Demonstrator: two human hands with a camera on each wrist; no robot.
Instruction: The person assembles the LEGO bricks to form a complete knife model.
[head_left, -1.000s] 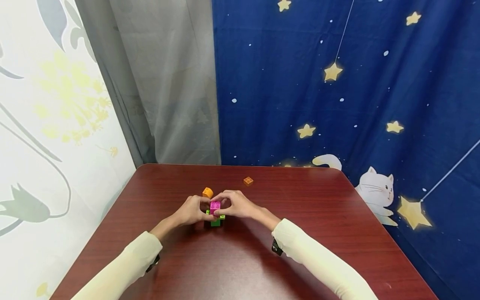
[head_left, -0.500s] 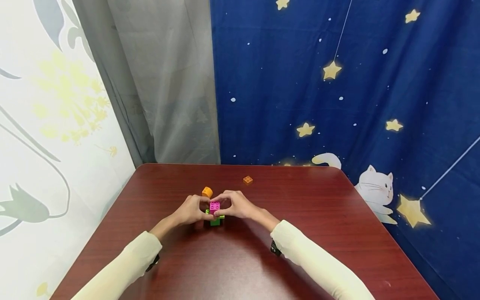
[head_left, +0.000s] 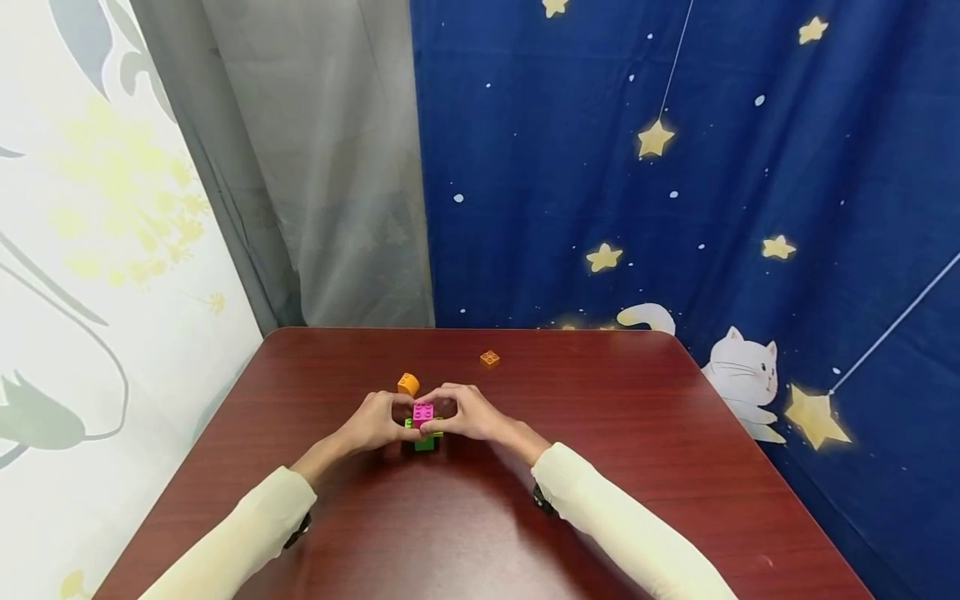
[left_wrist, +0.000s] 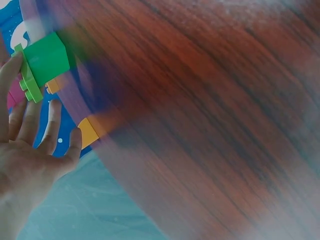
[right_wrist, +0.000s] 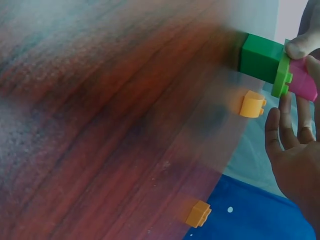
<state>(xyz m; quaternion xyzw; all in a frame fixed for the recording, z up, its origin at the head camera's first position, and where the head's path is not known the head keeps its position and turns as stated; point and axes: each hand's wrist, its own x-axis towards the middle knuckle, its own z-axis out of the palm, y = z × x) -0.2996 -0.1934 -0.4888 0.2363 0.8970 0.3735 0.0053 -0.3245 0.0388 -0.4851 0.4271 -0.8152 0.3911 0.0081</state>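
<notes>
Head view: both hands meet at a small brick stack near the table middle. The left hand and right hand pinch the pink brick on top; it seems a pressing-down step, and next needs a firm, straight push.

Left wrist view: fingers curl beside the green brick.

Right wrist view: the thumb touches the lime plate; two orange bricks lie apart.

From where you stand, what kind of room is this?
Likely a small indoor recording nook or play corner: a dark red wooden table boxed in by hung cloths, a blue star-and-cat backdrop and a grey curtain, with toy bricks on the table.
</notes>
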